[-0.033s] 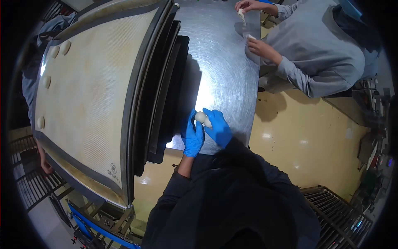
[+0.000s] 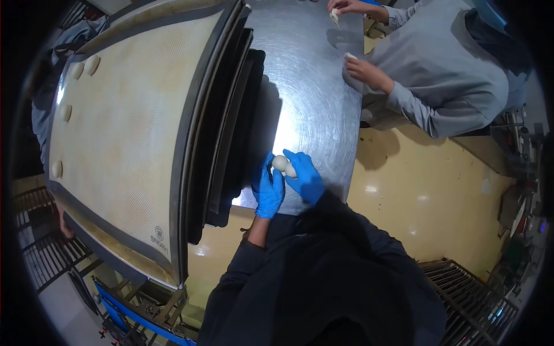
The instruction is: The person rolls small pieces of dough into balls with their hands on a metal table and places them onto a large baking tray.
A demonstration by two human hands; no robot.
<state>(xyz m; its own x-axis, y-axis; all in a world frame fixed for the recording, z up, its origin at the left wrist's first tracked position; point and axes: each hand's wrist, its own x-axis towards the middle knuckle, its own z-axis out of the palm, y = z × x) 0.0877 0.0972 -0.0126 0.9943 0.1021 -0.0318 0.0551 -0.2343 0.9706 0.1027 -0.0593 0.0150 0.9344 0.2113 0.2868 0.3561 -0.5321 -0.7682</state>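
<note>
Over the near end of the steel table (image 2: 314, 109), my blue-gloved left hand (image 2: 268, 195) curls round a smooth, pale dough ball (image 2: 280, 162). Its thumb lies along the near side of the ball. My right hand (image 2: 307, 180), gloved in blue too, closes on a second dough piece (image 2: 290, 170) that touches the first ball. Part of this second piece is hidden under the right fingers. Both hands are close together, just right of a stack of dark trays (image 2: 239, 115).
On the top tray at left lies a mesh baking mat (image 2: 133, 115) with several flat dough rounds (image 2: 91, 65) along its far-left side. Across the table's right edge, a co-worker in grey (image 2: 438, 69) handles dough bits. Slatted racks (image 2: 470, 300) stand at lower right.
The co-worker's hands have moved a little farther apart, and the dough strand between them looks shorter. My own hands and the dough pieces look almost unchanged.
</note>
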